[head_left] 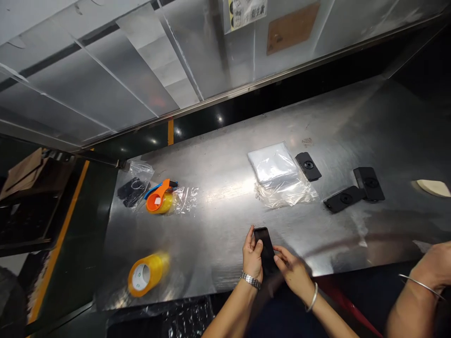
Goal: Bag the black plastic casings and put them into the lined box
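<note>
My left hand (252,258), with a metal watch at the wrist, grips a flat black case-like piece (265,244), thumb on its face. On the piece's right edge rest the fingers of my right hand (291,270), which has a bangle at the wrist; the thumb and fingertips pinch that edge. Beyond the hands lies a stack of clear plastic bags (276,169). To the right of the bags are black cases with round centres, one alone (307,166) and two touching each other (344,199).
An orange tape dispenser (160,197) and a bag of black items (133,190) sit at the left. Yellow tape rolls (146,274) lie near the front left edge. Another person's arm (419,291) reaches in at the right, near a pale oval object (433,188).
</note>
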The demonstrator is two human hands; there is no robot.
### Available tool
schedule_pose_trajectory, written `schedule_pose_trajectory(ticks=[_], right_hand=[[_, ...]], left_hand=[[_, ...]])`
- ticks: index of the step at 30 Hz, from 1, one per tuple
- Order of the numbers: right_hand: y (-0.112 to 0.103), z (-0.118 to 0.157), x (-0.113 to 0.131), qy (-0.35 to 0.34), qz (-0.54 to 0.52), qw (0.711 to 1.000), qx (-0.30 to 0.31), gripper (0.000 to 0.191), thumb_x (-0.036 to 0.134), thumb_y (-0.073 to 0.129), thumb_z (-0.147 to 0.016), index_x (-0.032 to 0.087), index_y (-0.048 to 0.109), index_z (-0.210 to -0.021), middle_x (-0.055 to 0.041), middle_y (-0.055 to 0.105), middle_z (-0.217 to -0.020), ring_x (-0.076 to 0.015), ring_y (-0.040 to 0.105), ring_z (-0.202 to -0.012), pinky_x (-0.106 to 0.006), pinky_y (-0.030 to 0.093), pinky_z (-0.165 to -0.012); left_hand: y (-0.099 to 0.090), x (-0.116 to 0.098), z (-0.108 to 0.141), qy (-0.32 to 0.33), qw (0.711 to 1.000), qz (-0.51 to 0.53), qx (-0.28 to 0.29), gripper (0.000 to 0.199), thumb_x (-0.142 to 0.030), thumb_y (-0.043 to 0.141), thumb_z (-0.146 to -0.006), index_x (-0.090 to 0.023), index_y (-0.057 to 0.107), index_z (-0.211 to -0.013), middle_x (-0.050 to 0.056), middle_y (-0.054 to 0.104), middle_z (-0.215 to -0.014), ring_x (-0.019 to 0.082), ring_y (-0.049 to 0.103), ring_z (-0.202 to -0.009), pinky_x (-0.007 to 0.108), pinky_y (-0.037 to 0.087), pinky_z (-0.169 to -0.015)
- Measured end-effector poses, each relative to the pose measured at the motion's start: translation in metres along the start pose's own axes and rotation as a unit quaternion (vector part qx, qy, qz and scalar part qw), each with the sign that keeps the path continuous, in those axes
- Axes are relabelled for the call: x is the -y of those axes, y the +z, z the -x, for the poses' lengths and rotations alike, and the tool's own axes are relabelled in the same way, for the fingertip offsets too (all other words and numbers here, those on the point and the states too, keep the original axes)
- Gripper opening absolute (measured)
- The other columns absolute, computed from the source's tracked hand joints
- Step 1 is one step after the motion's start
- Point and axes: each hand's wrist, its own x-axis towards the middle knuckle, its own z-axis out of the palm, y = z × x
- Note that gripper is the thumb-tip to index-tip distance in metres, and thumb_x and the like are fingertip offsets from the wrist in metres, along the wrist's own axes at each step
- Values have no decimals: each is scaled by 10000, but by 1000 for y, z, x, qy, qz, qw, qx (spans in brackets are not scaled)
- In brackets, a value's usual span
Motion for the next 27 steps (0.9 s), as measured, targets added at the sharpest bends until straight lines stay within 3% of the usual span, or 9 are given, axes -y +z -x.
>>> schedule_pose_trajectory(ticks=[4, 9, 13, 16, 20, 23, 27], right_hand=[[-8, -39, -20, -26, 87, 992, -88, 302, 352, 422, -826, 159, 631, -928, -80, 674, -874, -200, 632, -783, -328, 515, -688], [-33, -103, -29, -51, 203, 954, -216, 341, 319, 381, -843, 128, 634, -968, -121, 592, -851, -248, 539, -850, -400, 420, -798], [-45, -139, -31, -66, 276, 921, -266, 299, 328, 414, -845, 176, 625, -992, -109, 546, -911, -245, 462, -874, -387, 349, -764], [-50, -150, -32, -71, 316, 906, -272, 230, 312, 456, -829, 183, 643, -867, -99, 549, -890, -243, 434, -864, -369, 307, -713], [-54, -152, -38, -71, 342, 896, -274, 220, 262, 465, -815, 186, 616, -674, -86, 565, -775, -237, 428, -803, -359, 293, -689], [-55, -149, -43, -70, 340, 895, -281, 200, 268, 468, -806, 185, 600, -681, -85, 568, -745, -236, 434, -771, -349, 310, -684], [-56, -143, -47, -83, 317, 903, -277, 204, 286, 466, -803, 183, 564, -657, -65, 568, -681, -214, 453, -708, -330, 348, -686]], left_hand=[[5, 28, -29, 36, 998, -42, -19, 527, -147, 595, -696, -140, 475, -1209, 121, 435, -1300, 193, 324, -1266, 287, 230, -1041], [15, 42, -34, 85, 987, -126, -45, 500, -112, 558, -675, -144, 514, -1172, 98, 486, -1109, 215, 388, -1184, 299, 187, -1046], [22, 55, -32, 99, 978, -174, -63, 530, -81, 526, -657, -158, 495, -1180, 107, 442, -1112, 242, 346, -1188, 330, 162, -1040], [24, 58, -32, 99, 975, -185, -70, 545, -75, 537, -635, -176, 489, -1168, 116, 404, -1159, 264, 268, -1232, 360, 103, -1046], [28, 45, -31, 125, 964, -212, -96, 519, -109, 551, -651, -188, 490, -1161, 121, 370, -1223, 273, 249, -1237, 375, 84, -1044], [38, 31, -33, 140, 969, -199, -34, 387, -160, 533, -704, -187, 548, -1090, 110, 451, -1158, 248, 359, -1158, 362, 182, -1021], [61, 24, -51, 66, 986, -146, 47, 251, -222, 572, -700, -156, 620, -938, 109, 574, -999, 242, 498, -990, 360, 317, -935]])
